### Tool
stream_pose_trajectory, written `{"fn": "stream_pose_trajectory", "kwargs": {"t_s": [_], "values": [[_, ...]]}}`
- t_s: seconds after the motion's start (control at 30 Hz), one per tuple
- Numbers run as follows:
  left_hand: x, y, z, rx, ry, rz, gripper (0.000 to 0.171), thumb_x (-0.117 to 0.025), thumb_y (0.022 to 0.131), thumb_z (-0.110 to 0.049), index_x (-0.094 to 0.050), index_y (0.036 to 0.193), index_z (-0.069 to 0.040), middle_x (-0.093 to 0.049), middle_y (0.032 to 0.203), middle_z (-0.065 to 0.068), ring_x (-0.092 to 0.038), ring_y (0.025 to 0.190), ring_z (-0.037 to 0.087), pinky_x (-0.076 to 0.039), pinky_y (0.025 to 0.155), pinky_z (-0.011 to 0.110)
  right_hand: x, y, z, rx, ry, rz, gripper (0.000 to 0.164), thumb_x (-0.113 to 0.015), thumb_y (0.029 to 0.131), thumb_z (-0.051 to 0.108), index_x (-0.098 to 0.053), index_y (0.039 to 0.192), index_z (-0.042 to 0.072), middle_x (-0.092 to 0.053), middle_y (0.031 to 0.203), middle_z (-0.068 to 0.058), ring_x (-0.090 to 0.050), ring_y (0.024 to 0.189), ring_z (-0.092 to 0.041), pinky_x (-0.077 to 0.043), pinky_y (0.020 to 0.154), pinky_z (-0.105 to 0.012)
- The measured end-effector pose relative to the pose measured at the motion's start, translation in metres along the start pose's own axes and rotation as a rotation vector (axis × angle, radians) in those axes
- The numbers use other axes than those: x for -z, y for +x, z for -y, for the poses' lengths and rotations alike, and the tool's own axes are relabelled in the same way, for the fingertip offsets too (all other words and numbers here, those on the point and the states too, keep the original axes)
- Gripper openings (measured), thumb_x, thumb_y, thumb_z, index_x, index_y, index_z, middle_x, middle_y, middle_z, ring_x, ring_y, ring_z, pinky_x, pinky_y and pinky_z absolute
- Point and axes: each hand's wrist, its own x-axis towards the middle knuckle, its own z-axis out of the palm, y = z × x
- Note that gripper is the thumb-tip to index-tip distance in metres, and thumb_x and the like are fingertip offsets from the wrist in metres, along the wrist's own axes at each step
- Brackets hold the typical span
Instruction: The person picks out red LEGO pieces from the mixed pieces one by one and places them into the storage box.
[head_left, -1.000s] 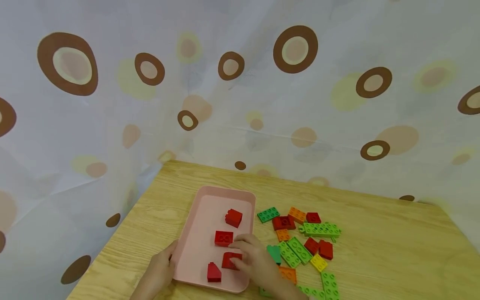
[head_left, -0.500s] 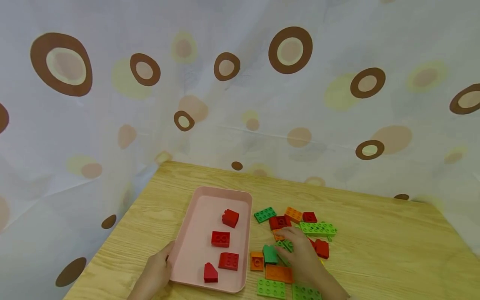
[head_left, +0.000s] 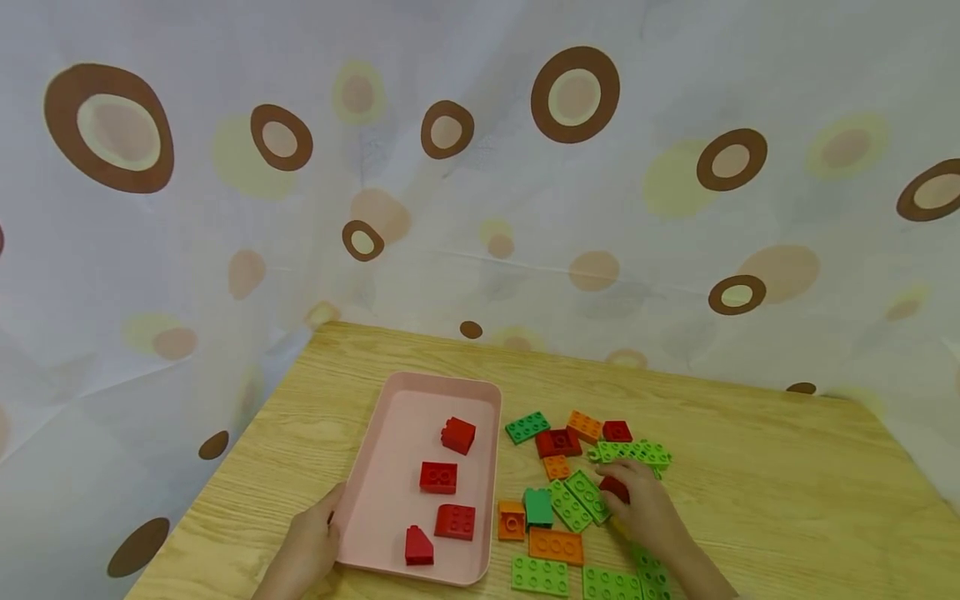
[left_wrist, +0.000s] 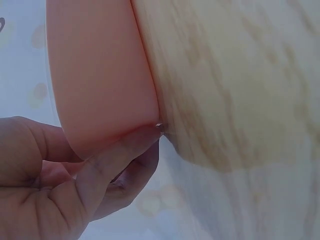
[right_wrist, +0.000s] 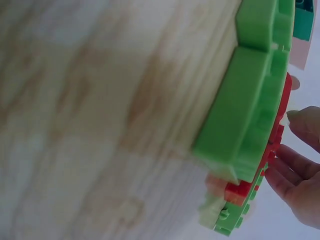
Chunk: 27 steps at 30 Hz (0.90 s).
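A pink tray (head_left: 358,492) lies on the table with several red toy bricks inside, among them a red brick (head_left: 455,522) near its lower right corner. My left hand (head_left: 309,537) holds the tray's near left edge. In the left wrist view, thumb and fingers pinch the tray wall (left_wrist: 102,70). Over the pile to the right of the tray, my right hand (head_left: 647,510) reaches down with thumb and fingers spread around a red brick (head_left: 615,488). The right wrist view shows the fingertips right at red bricks, the thumb apart from the fingers.
Loose bricks lie right of the tray: a dark green brick (head_left: 537,507), an orange brick (head_left: 556,547), lime green bricks (head_left: 540,575), a long lime piece (head_left: 633,452) and a red brick (head_left: 617,431). A spotted curtain (head_left: 480,183) hangs behind the wooden table (head_left: 750,467).
My right hand has left the red brick in the tray and moved right, across the pile, to another red brick. My left hand still holds the tray.
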Motion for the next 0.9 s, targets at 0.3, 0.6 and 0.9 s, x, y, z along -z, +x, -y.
{"fn": "stream_pose_trajectory", "kwargs": {"t_s": [0.3, 0.6, 0.9], "values": [[0.002, -0.0008, -0.0017, 0.006, -0.015, 0.01, 0.047, -0.044, 0.077, 0.012, -0.037, 0.123, 0.013, -0.051, 0.108, 0.036, -0.055, 0.09, 0.036, -0.049, 0.074, 0.044, 0.0044, 0.0018, -0.0032, -0.027, 0.0, 0.079, 0.027, -0.064, 0.072, -0.002, -0.063, 0.098, 0.004, -0.056, 0.101, -0.015, -0.05, 0.094, -0.034, -0.049, 0.07, -0.041], [0.0027, -0.0019, -0.002, -0.004, -0.058, 0.014, 0.046, -0.042, 0.077, 0.013, -0.038, 0.122, 0.011, -0.053, 0.105, 0.035, -0.057, 0.085, 0.033, -0.051, 0.068, 0.041, 0.0035, 0.0045, -0.0037, 0.033, -0.048, 0.071, 0.021, -0.063, 0.071, -0.004, -0.064, 0.091, 0.003, -0.055, 0.094, -0.013, -0.051, 0.087, -0.03, -0.049, 0.068, -0.038], [0.0024, -0.0018, -0.0017, -0.009, -0.052, 0.011, 0.046, -0.042, 0.077, 0.012, -0.039, 0.123, 0.01, -0.052, 0.107, 0.035, -0.056, 0.088, 0.033, -0.05, 0.071, 0.043, 0.0071, 0.0059, -0.0019, 0.029, -0.028, 0.07, 0.02, -0.061, 0.073, -0.004, -0.064, 0.092, 0.002, -0.056, 0.093, -0.014, -0.052, 0.085, -0.028, -0.049, 0.065, -0.034]]}}
